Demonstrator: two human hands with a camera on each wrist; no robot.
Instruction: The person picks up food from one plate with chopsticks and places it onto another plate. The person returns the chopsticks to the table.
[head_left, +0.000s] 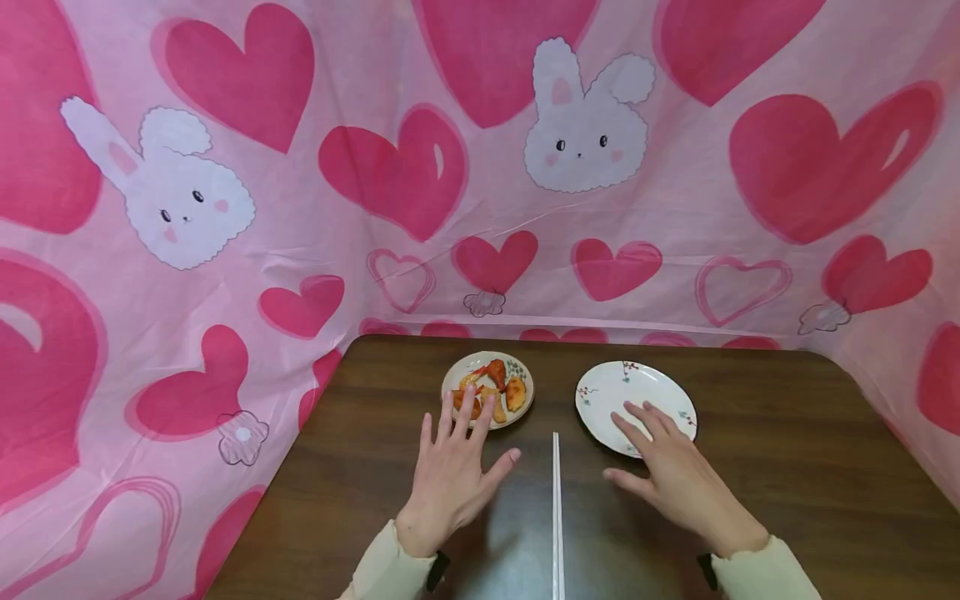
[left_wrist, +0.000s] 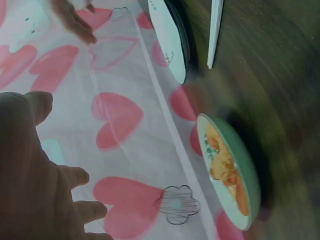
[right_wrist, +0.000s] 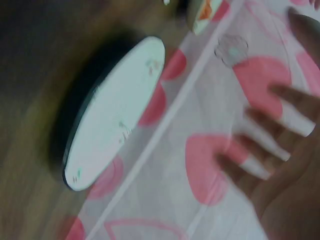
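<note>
My left hand (head_left: 453,479), fingers spread, hovers over the table and overlaps the near edge of a small plate of food (head_left: 452,373) in the head view. That plate has a green outer side and bears several orange and yellow food pieces (head_left: 516,393). My right hand (head_left: 675,475) hovers with its fingers apart, overlapping the near right part of a white plate (head_left: 611,400). Small red and green sprigs decorate this plate, and no food lies on it. A pair of white chopsticks (head_left: 557,508) lies lengthwise between my hands. Neither hand holds anything.
The dark wooden table (head_left: 360,433) carries both plates towards its far side. Behind it and to the left hangs a pink cloth (head_left: 390,75) printed with hearts and rabbits. Pale sleeves (head_left: 765,571) cover my forearms.
</note>
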